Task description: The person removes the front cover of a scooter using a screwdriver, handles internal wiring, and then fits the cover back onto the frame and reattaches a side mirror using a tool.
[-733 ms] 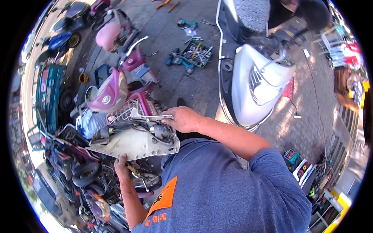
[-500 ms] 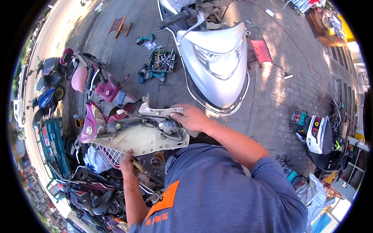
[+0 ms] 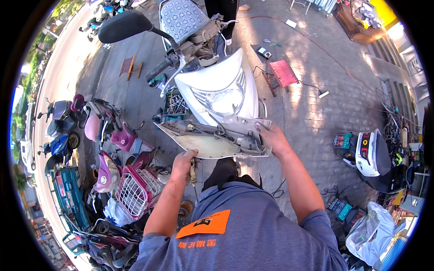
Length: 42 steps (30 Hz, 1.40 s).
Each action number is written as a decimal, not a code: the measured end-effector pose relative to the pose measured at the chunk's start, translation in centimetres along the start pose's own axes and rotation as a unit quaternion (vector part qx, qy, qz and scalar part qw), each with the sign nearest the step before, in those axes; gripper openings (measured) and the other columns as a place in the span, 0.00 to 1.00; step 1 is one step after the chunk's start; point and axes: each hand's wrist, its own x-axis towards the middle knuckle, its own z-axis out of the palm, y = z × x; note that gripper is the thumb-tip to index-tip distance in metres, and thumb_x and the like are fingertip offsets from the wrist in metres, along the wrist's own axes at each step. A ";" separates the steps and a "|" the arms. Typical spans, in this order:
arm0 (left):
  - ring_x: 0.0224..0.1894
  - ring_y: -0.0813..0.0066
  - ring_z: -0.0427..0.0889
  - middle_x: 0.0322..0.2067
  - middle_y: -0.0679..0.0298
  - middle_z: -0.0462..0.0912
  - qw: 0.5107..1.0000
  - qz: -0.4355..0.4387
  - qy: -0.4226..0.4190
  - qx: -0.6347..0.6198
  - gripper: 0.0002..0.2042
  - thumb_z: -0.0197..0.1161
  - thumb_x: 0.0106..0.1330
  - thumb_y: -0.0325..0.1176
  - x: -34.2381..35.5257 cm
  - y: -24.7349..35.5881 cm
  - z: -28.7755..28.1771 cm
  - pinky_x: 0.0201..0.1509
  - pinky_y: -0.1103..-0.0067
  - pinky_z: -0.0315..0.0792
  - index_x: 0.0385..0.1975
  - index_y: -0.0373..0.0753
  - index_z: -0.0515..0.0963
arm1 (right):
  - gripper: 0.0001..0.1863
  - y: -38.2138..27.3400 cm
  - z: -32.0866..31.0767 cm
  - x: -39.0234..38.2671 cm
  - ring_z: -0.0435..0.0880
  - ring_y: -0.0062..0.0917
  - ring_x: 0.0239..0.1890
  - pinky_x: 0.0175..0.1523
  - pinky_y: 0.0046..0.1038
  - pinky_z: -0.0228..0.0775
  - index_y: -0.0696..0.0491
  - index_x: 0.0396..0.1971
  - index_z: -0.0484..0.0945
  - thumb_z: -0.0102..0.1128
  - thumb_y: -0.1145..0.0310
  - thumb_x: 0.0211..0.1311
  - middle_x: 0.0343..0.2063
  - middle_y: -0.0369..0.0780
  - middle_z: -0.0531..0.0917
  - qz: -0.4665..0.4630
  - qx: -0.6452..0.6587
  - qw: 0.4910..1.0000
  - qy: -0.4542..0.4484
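A cream scooter body panel (image 3: 209, 145), its inner side with wires and fittings facing up, is held level in front of me. My left hand (image 3: 183, 166) grips its near left edge and also holds a screwdriver (image 3: 193, 174) with a yellowish handle, shaft pointing down. Closed on the panel's right end is my right hand (image 3: 272, 137), thumb on top. Just beyond the panel stands a scooter with a silver front cover (image 3: 212, 86), headlamp toward me; the panel's far edge overlaps the cover's lower tip in view.
A crate of tools (image 3: 176, 103) sits left of the silver scooter. A red-topped stool (image 3: 285, 73) is on its right, a small wooden stool (image 3: 130, 67) farther left. Pink scooters (image 3: 122, 135) and a wire basket (image 3: 135, 192) crowd the left. Beyond, a person in dark trousers (image 3: 227, 22) stands.
The panel has moved right, away from the pink scooter and in front of the silver one, with both hands still on it. My view has shifted, bringing the mirror and seat into sight.
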 end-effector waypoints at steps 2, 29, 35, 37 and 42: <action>0.20 0.77 0.77 0.24 0.64 0.81 1.000 -0.002 -0.013 0.012 0.11 0.66 0.71 0.38 1.3 0.7 1.4 0.21 0.79 0.68 0.37 0.35 0.81 | 0.16 -0.5 -1.4 0.3 0.81 0.18 0.44 0.53 0.25 0.75 0.59 0.56 0.82 0.60 0.64 0.79 0.44 0.36 0.88 0.032 0.002 0.999 0.004; 0.24 0.74 0.80 0.26 0.66 0.79 0.968 0.060 0.206 -0.129 0.08 0.65 0.72 0.37 5.3 4.4 32.3 0.23 0.78 0.70 0.39 0.39 0.79 | 0.21 -14.9 -26.9 23.2 0.80 0.18 0.50 0.61 0.25 0.71 0.57 0.61 0.77 0.59 0.58 0.80 0.47 0.36 0.86 -0.022 -0.024 0.952 -0.303; 0.25 0.75 0.81 0.28 0.64 0.80 0.946 0.083 0.255 -0.182 0.09 0.64 0.72 0.35 4.6 5.4 37.7 0.24 0.80 0.71 0.41 0.36 0.79 | 0.21 -20.3 -29.0 28.1 0.83 0.26 0.45 0.54 0.30 0.74 0.55 0.52 0.83 0.59 0.51 0.78 0.40 0.42 0.87 -0.125 -0.290 0.874 -0.370; 0.24 0.74 0.81 0.27 0.64 0.80 0.942 0.082 0.275 -0.175 0.08 0.65 0.72 0.35 4.6 5.5 38.4 0.23 0.79 0.70 0.38 0.37 0.79 | 0.21 -22.9 -27.8 29.2 0.87 0.36 0.43 0.51 0.35 0.76 0.56 0.49 0.84 0.59 0.52 0.75 0.40 0.49 0.87 -0.178 -0.395 0.810 -0.394; 0.25 0.74 0.81 0.26 0.64 0.80 0.919 0.106 0.301 -0.230 0.08 0.65 0.71 0.35 6.5 6.1 40.0 0.24 0.78 0.71 0.37 0.37 0.79 | 0.23 -25.2 -21.1 30.8 0.84 0.48 0.55 0.60 0.43 0.75 0.54 0.58 0.79 0.60 0.53 0.73 0.50 0.51 0.86 -0.312 -0.558 0.673 -0.372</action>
